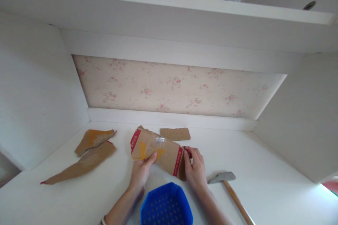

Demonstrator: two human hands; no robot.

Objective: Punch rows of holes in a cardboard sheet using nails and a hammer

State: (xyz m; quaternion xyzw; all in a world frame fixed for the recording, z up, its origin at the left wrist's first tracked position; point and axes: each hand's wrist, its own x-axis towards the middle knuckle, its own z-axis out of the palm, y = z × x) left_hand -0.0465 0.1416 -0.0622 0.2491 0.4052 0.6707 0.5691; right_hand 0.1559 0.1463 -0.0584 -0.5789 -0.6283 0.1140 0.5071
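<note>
Blue perforated basket (pixel 166 205) sitting bottom centre, between forearms. White desk (pixel 264 168) filling lower frame. Torn cardboard piece (pixel 169 156) being held centre frame, just above basket. Left hand (pixel 139 174) pinching its lower edge; right hand (pixel 195 170) gripping its right end. Hammer (pixel 224 178) resting lower right.

White desk alcove (pixel 264 154), floral back panel (pixel 171 88)

Cardboard piece (pixel 158 151) is sat midway on the desk (pixel 264 160), basket (pixel 166 205) parked just before it, scraps (pixel 92 154) laid off left, hammer (pixel 232 192) right, smaller piece (pixel 175 134) tucked behind.
</note>
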